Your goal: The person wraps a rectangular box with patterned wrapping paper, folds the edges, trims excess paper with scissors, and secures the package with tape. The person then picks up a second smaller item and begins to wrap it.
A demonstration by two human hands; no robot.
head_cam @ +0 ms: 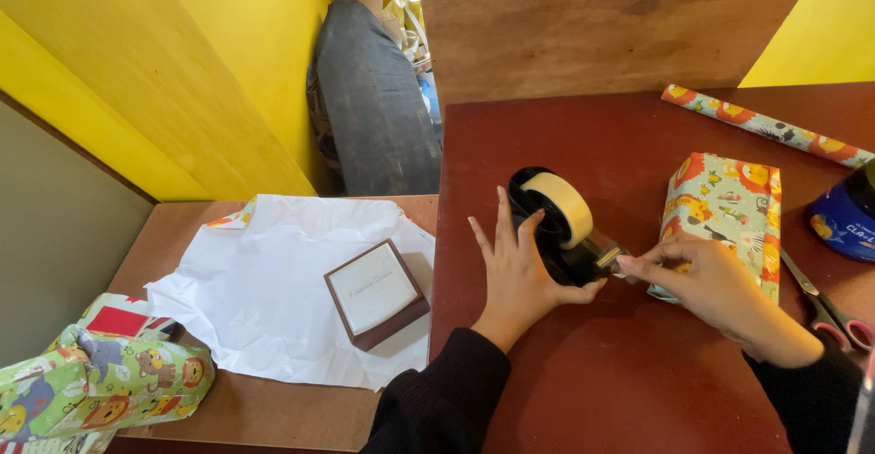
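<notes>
Hands at black tape dispenser [558, 226] w/ cream tape roll, on dark red tabletop [592, 381].

L hand [516, 272]: fingers spread, palm flat against dispenser's near side, thumb under its front. R hand [715, 285]: thumb + forefinger pinched on clear tape end at cutter. Parcel in animal-print gift wrap [729, 212] just behind R hand; pink-handled scissors [829, 313] to its right. Brown box w/ white lid [375, 292] on white paper sheet [264, 299], lower side table.
</notes>
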